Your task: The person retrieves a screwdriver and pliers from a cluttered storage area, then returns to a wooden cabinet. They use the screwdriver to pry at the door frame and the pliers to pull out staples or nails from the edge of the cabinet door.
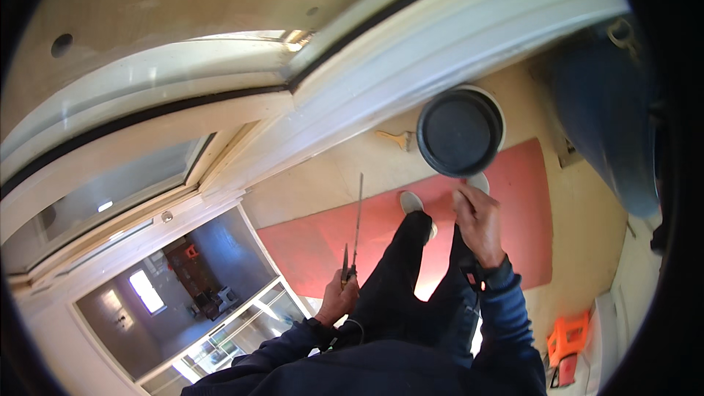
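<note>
My left hand, low and left of my knees, is closed around a long thin rod and a shorter dark pointed tool, both pointing away from me. What kind of tools they are, I cannot make out. My right hand is a fist above my right leg; anything inside it is hidden. Just beyond that fist is a round black vessel with a pale rim showing on its far right side. Whether the fist touches it, I cannot tell. A brush with a yellow handle lies on the floor left of the vessel.
A red mat lies under my feet. A pale window frame runs across the upper left, with an inward-leaning sash. At right are a large blue shape, partly dark, and an orange plastic object.
</note>
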A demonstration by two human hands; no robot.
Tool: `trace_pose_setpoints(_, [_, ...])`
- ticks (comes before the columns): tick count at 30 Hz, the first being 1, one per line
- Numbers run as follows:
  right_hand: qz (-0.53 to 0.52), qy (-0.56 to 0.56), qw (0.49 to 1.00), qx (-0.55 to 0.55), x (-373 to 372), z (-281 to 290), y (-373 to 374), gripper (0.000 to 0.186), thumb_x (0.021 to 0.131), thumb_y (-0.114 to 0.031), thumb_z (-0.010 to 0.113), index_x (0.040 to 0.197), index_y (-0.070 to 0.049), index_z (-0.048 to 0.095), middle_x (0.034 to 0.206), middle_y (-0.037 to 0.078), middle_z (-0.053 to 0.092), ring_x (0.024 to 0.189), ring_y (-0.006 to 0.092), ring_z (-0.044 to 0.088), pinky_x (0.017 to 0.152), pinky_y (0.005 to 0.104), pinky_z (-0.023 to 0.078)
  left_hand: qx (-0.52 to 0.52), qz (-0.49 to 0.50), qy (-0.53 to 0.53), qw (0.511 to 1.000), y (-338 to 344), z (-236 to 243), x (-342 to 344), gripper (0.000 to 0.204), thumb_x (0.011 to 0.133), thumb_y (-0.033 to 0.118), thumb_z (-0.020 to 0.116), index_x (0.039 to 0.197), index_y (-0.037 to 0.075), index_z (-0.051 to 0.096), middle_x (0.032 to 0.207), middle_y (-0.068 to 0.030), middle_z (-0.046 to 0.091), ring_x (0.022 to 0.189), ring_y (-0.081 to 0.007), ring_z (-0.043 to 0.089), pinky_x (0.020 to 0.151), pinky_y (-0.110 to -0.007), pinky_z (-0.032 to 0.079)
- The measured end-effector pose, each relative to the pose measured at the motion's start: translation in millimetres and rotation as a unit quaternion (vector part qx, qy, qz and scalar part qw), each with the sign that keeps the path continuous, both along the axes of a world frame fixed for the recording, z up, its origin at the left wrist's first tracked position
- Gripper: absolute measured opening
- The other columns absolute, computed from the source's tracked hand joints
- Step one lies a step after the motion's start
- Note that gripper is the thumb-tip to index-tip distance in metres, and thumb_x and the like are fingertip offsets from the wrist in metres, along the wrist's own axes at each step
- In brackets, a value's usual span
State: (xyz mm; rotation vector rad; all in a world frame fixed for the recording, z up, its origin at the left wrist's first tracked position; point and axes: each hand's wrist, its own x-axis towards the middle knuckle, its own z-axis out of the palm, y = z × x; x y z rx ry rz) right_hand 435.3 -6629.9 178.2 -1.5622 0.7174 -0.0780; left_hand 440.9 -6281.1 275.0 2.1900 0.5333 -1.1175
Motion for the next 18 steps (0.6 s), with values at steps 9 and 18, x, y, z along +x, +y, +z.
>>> trace_pose_setpoints(9, [-0.004, 0.079, 0.991, 0.112, -28, -49, -15, 0.020, 0.098, -0.007, 0.058, 0.111, 0.003, 0.070, 0.071, 0.005, 0.062, 0.056, 0.0078, 0.052, 0.053, 0.0241, 0.044, 0.024, 0.179, 0.083, 0.980, 5, -37, -16, 0.020, 0.103, 0.020, 0.052, 0.112, 0.002, 0.051, 0.076, -0.0047, 0.056, 0.060, -0.0136, 0.054, 0.057, -0.031, 0.049])
trace_pose_setpoints(18, [0.010, 0.044, 0.998, 0.042, -9, -13, -23, 0.019, 0.097, -0.005, 0.059, 0.110, 0.005, 0.069, 0.073, 0.006, 0.063, 0.059, 0.0094, 0.055, 0.055, 0.0253, 0.046, -0.059, 0.294, 0.077, 0.951, 12, -41, -35, 0.013, 0.104, 0.020, 0.049, 0.101, 0.007, 0.046, 0.067, -0.0030, 0.049, 0.047, -0.0133, 0.045, 0.043, -0.030, 0.041])
